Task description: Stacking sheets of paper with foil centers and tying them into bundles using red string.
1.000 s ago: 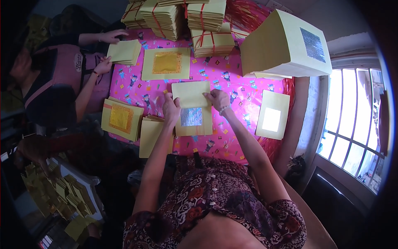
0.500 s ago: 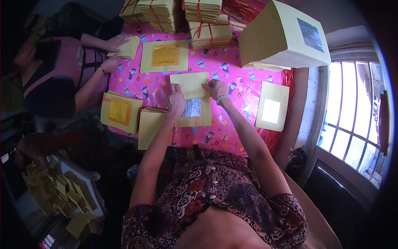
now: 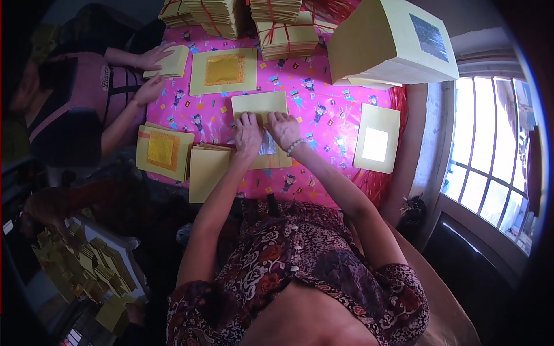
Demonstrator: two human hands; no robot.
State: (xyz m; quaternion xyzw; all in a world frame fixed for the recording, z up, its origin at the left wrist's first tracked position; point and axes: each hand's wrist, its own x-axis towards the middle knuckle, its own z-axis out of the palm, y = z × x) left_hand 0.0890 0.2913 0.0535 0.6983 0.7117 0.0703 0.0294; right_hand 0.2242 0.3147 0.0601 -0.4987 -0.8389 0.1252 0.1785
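Edges suit a light grip

Glossy pink cartoon-printed surface (image 3: 320, 181) carries a plain yellow rectangular paper sheet (image 3: 259, 102) at its centre, overlapping a silver-patched yellow paper sheet (image 3: 281, 161). The paper looks light, flexible and easily creased, best taken by opposite edges. Left hand (image 3: 247, 136) and right hand (image 3: 283, 131) meet the overlap, fingers bent close together; whether they pinch I cannot tell.

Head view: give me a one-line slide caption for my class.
Left hand and right hand on yellow paper, atop a pink patterned tablecloth.
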